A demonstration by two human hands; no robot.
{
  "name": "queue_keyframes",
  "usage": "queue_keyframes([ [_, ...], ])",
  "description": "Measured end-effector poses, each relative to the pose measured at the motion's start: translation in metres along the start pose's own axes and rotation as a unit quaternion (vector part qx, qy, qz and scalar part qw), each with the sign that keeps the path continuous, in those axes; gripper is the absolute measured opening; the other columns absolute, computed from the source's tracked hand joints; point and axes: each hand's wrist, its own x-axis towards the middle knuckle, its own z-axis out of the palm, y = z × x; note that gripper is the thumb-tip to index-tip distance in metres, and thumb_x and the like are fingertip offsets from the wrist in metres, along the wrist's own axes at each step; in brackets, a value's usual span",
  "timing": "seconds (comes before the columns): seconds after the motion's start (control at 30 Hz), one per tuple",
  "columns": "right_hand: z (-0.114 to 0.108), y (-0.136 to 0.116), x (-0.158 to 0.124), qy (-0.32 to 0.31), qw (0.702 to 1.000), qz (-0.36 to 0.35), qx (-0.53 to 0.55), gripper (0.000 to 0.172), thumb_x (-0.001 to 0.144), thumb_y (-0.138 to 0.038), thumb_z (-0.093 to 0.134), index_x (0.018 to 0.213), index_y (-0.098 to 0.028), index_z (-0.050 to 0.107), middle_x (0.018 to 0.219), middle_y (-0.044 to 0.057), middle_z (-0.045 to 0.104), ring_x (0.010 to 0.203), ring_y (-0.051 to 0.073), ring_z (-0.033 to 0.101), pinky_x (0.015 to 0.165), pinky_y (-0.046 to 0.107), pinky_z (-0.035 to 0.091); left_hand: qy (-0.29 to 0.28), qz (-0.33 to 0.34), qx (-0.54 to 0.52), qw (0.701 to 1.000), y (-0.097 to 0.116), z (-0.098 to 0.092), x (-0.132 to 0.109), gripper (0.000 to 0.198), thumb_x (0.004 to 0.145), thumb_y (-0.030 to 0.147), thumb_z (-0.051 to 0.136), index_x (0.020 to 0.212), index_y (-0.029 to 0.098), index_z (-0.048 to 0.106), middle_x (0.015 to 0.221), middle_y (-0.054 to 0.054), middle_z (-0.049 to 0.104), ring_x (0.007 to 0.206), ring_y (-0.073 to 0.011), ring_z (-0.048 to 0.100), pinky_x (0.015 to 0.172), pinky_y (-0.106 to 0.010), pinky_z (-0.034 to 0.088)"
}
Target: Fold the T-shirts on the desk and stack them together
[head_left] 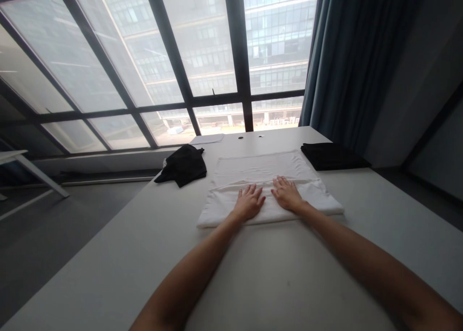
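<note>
A white cloth lies spread flat on the white table, with a fold line running across its middle. My left hand rests palm down on the cloth's near half, fingers stretched out. My right hand lies flat beside it, a little to the right, fingers also spread and reaching the fold line. Neither hand holds anything. Both forearms reach in from the bottom of the view.
A crumpled black garment lies at the cloth's left, near the table's left edge. A folded black cloth sits at the right. A white sheet of paper lies at the far edge, by large windows. A blue curtain hangs at the right.
</note>
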Motion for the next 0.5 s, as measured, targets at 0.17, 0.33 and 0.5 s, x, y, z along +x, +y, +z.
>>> queue_keyframes([
  [0.17, 0.018, 0.000, -0.005, -0.008, 0.997, 0.071, -0.005, 0.065, 0.104, -0.046, 0.029, 0.157, -0.011, 0.033, 0.166, 0.017, 0.024, 0.153, 0.030, 0.020, 0.122, 0.050, 0.014, -0.012, -0.014, 0.042, 0.999, 0.010, 0.011, -0.006, 0.061, 0.104, 0.055, 0.030, 0.156, 0.025, 0.039, 0.166, -0.013, 0.026, 0.154, -0.0334, 0.020, 0.121, -0.061, 0.016],
  [0.33, 0.001, 0.028, -0.006, 0.011, 0.993, 0.107, -0.036, 0.062, 0.104, -0.044, 0.027, 0.156, -0.010, 0.036, 0.166, 0.017, 0.025, 0.154, 0.029, 0.018, 0.121, 0.054, 0.013, -0.017, -0.020, 0.068, 0.997, 0.010, 0.005, -0.007, 0.061, 0.104, 0.056, 0.027, 0.157, 0.026, 0.037, 0.167, -0.010, 0.025, 0.154, -0.0312, 0.020, 0.121, -0.059, 0.018],
  [0.5, -0.010, 0.071, -0.012, -0.002, 0.991, 0.137, -0.013, 0.061, 0.105, -0.044, 0.026, 0.155, -0.012, 0.038, 0.165, 0.015, 0.028, 0.153, 0.026, 0.022, 0.121, 0.050, 0.019, -0.020, -0.022, 0.068, 0.997, 0.010, 0.006, -0.007, 0.061, 0.104, 0.056, 0.027, 0.156, 0.027, 0.037, 0.167, -0.009, 0.025, 0.154, -0.0308, 0.020, 0.122, -0.058, 0.018],
])
